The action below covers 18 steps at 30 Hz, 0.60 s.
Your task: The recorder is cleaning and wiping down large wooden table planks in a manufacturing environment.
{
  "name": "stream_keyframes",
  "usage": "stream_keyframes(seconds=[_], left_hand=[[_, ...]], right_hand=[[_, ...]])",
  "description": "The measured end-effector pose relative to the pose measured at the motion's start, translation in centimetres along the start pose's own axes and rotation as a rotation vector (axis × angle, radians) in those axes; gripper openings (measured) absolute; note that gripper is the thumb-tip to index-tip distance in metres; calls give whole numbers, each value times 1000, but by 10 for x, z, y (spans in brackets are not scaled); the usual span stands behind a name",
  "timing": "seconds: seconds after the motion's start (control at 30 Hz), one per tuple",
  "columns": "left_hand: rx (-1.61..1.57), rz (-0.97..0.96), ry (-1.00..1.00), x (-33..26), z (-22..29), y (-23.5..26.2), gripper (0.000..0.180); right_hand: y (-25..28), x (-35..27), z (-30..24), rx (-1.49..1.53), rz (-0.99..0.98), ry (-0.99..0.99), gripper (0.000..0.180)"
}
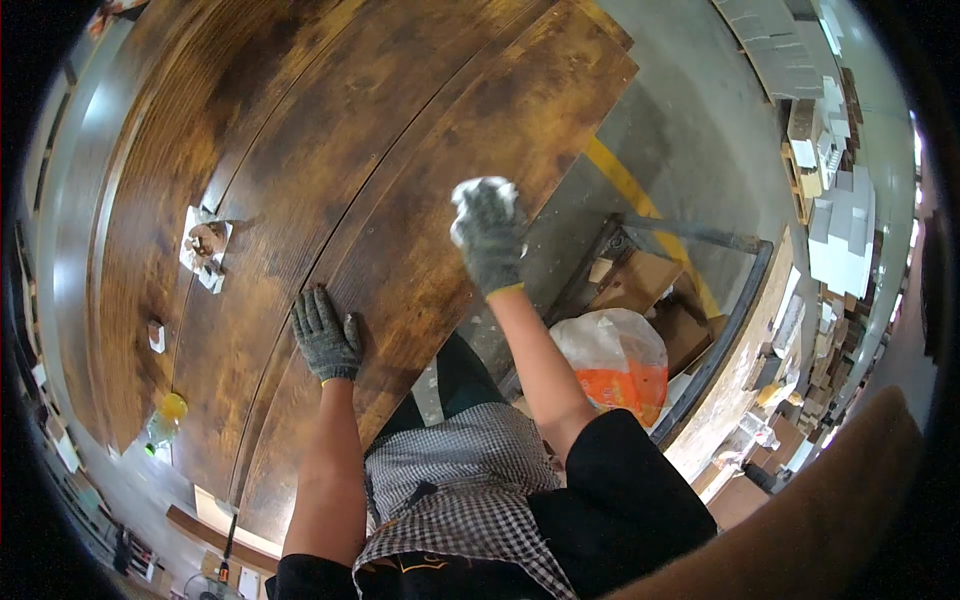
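R hand [492, 232], in a grey knit glove w/ yellow cuff, is curled tight around a white cloth [464, 192], bunched up & poking out past the fingertips & L side. Cloth's over the near wood panel [420, 255], close to its R edge; can't tell how hard it's pressed. L hand [327, 340], same type of glove, lies flat on the same panel, palm down, fingers slightly apart, thumb out to the R, fingertips by a dark seam.

Panel is dk brown w/ wood grain, next to a 2nd panel [330, 140] of the same finish. Over on the L: white paper [188, 255] w/ a brown lump [208, 240] on it, then a small brown/white block [156, 336], & a yellowish bottle [165, 420] w/ green cap, near the lower L end.

R of the person, below panel level: dk metal frame [745, 243] around cardboard [635, 280] & a white/orange plastic bag [615, 350]. Yellow stripe [628, 185] runs along the grey floor. Person's wearing a b/w checked apron [450, 450] & blk short sleeves.
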State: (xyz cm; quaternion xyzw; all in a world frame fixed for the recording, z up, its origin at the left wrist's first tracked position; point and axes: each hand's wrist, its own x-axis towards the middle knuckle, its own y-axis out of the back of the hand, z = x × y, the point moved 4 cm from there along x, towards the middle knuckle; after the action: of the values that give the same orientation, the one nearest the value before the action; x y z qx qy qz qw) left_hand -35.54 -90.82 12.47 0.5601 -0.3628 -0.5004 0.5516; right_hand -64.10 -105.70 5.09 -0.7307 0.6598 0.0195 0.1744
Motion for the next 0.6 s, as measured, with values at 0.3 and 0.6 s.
stream_keyframes(seconds=[0.3, 0.6], left_hand=[[-64, 89, -50, 1, -6, 5, 73], [-31, 2, -21, 0, -8, 4, 75]], right_hand=[[-68, -89, -2, -1656, -299, 422, 57], [3, 73, -111, -1632, 510, 120, 61]])
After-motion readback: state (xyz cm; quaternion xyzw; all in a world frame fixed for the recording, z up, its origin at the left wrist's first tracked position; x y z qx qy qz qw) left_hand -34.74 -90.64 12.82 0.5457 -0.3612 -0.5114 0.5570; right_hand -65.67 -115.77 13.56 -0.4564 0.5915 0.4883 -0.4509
